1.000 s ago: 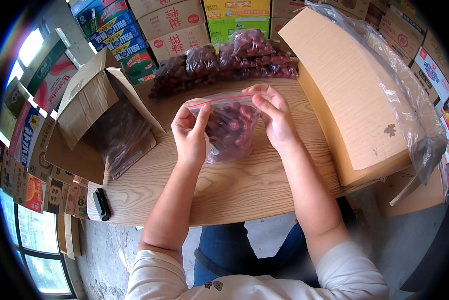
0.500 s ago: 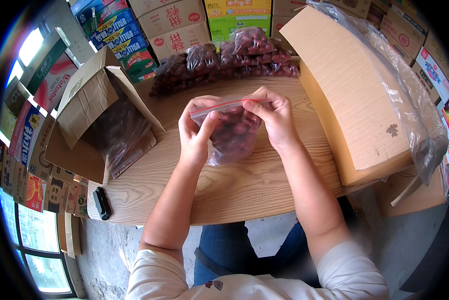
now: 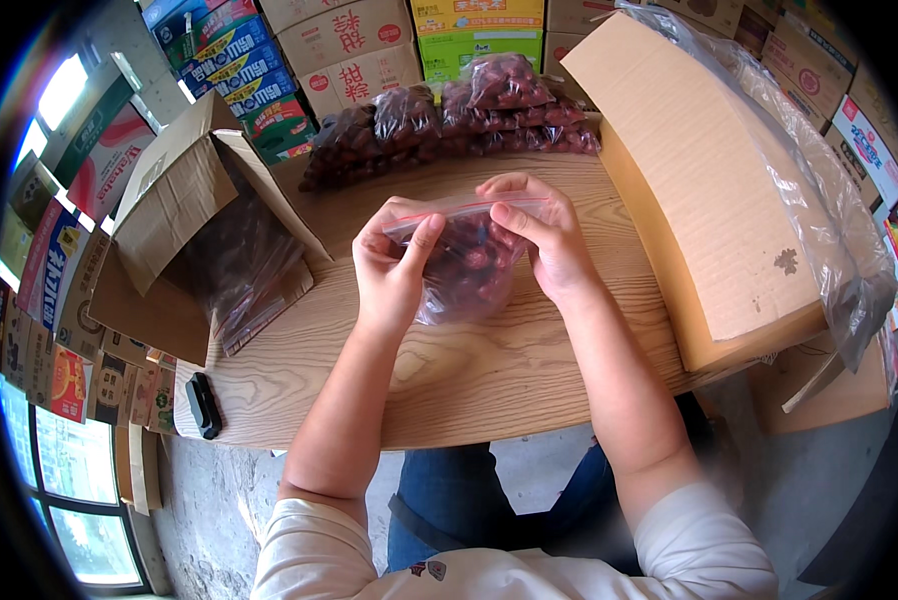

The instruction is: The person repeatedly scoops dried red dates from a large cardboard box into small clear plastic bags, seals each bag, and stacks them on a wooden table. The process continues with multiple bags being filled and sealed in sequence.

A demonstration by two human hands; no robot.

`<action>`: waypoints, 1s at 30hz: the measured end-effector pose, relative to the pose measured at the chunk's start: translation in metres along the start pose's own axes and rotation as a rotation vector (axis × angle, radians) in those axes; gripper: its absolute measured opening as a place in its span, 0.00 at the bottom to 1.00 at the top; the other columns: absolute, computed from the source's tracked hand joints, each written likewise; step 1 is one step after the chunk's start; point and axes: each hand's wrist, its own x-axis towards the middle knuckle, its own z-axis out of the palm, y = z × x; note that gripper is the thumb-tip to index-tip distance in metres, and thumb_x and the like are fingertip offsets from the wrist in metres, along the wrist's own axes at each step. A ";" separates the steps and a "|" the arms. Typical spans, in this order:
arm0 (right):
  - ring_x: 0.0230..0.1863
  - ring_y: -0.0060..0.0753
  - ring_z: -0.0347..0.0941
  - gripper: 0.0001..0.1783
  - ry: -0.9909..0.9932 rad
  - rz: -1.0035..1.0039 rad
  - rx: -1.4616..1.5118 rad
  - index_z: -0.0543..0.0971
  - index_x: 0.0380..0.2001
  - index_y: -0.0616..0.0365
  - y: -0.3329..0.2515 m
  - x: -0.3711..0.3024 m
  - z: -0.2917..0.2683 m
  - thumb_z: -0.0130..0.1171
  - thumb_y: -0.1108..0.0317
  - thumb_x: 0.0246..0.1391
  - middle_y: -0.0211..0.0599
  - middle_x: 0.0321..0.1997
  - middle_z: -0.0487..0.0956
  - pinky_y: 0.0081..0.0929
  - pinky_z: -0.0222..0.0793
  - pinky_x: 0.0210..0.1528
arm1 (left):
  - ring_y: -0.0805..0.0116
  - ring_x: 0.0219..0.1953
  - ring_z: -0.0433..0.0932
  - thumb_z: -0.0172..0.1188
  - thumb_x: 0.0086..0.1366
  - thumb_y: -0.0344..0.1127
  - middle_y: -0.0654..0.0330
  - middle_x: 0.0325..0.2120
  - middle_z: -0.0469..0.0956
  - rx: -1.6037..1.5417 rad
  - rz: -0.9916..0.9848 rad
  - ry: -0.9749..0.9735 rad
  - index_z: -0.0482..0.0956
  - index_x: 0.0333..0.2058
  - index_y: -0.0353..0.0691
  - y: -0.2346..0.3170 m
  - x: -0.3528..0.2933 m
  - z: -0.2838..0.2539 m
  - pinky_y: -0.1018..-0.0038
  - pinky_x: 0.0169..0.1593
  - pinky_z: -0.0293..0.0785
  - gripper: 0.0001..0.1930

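Note:
Between my hands is a clear zip bag [image 3: 466, 270] of dark red dates, its red-lined seal strip running across the top. My left hand [image 3: 394, 255] pinches the bag's upper left corner, thumb on the near side. On the upper right part, my right hand [image 3: 544, 235] grips the same bag, its thumb pressed on the front and fingers curled behind the strip. The lower part of the bag hangs over or rests on the wooden table [image 3: 449, 385]; which of the two I cannot tell.
Filled bags of dates [image 3: 449, 120] lie piled along the table's far side. An opened carton [image 3: 169, 220] with plastic bags inside stands left. A large carton [image 3: 689, 180] with a plastic liner is at right. A small black object [image 3: 204, 406] lies near the left front edge.
My right fingers have shifted slightly inward and down along the seal strip. The bag's top has tilted a little, and the left thumb has slid slightly along it.

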 end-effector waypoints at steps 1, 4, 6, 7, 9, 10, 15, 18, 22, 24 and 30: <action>0.33 0.14 0.71 0.05 -0.024 0.015 -0.011 0.80 0.29 0.57 0.000 0.000 -0.001 0.67 0.71 0.49 0.27 0.34 0.78 0.15 0.65 0.34 | 0.81 0.31 0.72 0.60 0.63 0.27 0.65 0.29 0.77 0.007 -0.026 -0.008 0.77 0.30 0.35 0.001 0.000 -0.001 0.82 0.37 0.69 0.03; 0.35 0.14 0.71 0.05 -0.046 -0.027 -0.049 0.80 0.29 0.58 0.004 -0.001 0.001 0.66 0.72 0.49 0.27 0.37 0.78 0.15 0.65 0.35 | 0.81 0.31 0.72 0.60 0.63 0.27 0.65 0.29 0.77 0.009 0.018 -0.004 0.77 0.31 0.34 0.002 -0.001 0.005 0.83 0.37 0.69 0.03; 0.35 0.14 0.71 0.04 -0.037 -0.034 -0.060 0.80 0.28 0.58 0.005 -0.001 0.001 0.66 0.73 0.49 0.28 0.36 0.78 0.15 0.65 0.36 | 0.81 0.30 0.72 0.61 0.63 0.27 0.66 0.28 0.77 0.041 0.036 -0.014 0.77 0.31 0.34 0.002 -0.001 0.005 0.82 0.36 0.68 0.03; 0.35 0.15 0.71 0.03 -0.029 -0.013 -0.057 0.80 0.28 0.58 0.005 -0.001 0.001 0.66 0.74 0.49 0.28 0.36 0.78 0.16 0.65 0.36 | 0.81 0.30 0.72 0.61 0.63 0.27 0.66 0.28 0.77 0.058 0.045 -0.018 0.77 0.31 0.34 0.002 -0.001 0.005 0.82 0.36 0.68 0.03; 0.35 0.15 0.71 0.03 -0.025 -0.026 -0.050 0.80 0.28 0.59 0.006 -0.001 -0.001 0.65 0.75 0.49 0.28 0.34 0.78 0.16 0.66 0.36 | 0.81 0.30 0.72 0.61 0.62 0.27 0.66 0.28 0.76 0.073 0.036 -0.021 0.77 0.30 0.34 -0.001 -0.001 0.001 0.82 0.36 0.68 0.03; 0.35 0.16 0.71 0.03 -0.030 -0.061 -0.045 0.80 0.27 0.58 0.009 0.000 -0.002 0.65 0.76 0.49 0.27 0.33 0.78 0.16 0.66 0.36 | 0.81 0.30 0.71 0.61 0.62 0.27 0.66 0.28 0.76 0.081 0.031 -0.023 0.77 0.29 0.35 -0.002 -0.001 0.000 0.82 0.36 0.68 0.03; 0.33 0.17 0.71 0.03 -0.045 -0.076 -0.034 0.80 0.27 0.58 0.008 0.000 -0.001 0.65 0.77 0.49 0.27 0.31 0.77 0.17 0.66 0.37 | 0.81 0.31 0.71 0.61 0.62 0.26 0.66 0.27 0.75 0.096 0.077 -0.011 0.77 0.28 0.35 -0.002 0.000 0.000 0.82 0.37 0.67 0.04; 0.32 0.17 0.72 0.04 -0.032 -0.055 -0.022 0.80 0.27 0.58 0.008 0.000 0.000 0.65 0.76 0.48 0.27 0.30 0.78 0.17 0.66 0.38 | 0.80 0.33 0.72 0.60 0.62 0.26 0.66 0.28 0.75 0.052 0.034 -0.011 0.76 0.28 0.35 -0.001 -0.001 0.001 0.83 0.38 0.68 0.04; 0.31 0.16 0.71 0.04 -0.011 -0.047 -0.019 0.80 0.27 0.57 0.008 0.000 -0.001 0.66 0.75 0.48 0.25 0.27 0.78 0.17 0.65 0.37 | 0.80 0.36 0.72 0.59 0.63 0.26 0.66 0.30 0.75 -0.109 -0.012 0.035 0.76 0.31 0.35 0.005 -0.001 0.011 0.83 0.40 0.68 0.02; 0.30 0.14 0.70 0.04 -0.005 -0.038 -0.023 0.79 0.27 0.56 0.008 0.000 -0.002 0.66 0.74 0.49 0.24 0.27 0.77 0.15 0.64 0.35 | 0.80 0.36 0.72 0.59 0.64 0.26 0.66 0.31 0.75 -0.115 0.014 0.037 0.75 0.32 0.35 0.002 0.001 0.006 0.83 0.41 0.68 0.02; 0.29 0.13 0.70 0.04 -0.004 0.024 -0.013 0.79 0.26 0.56 0.004 -0.001 -0.002 0.66 0.73 0.49 0.23 0.26 0.78 0.15 0.63 0.33 | 0.80 0.35 0.71 0.59 0.64 0.27 0.66 0.30 0.74 -0.009 0.061 0.035 0.74 0.31 0.36 -0.009 0.002 -0.012 0.80 0.40 0.71 0.03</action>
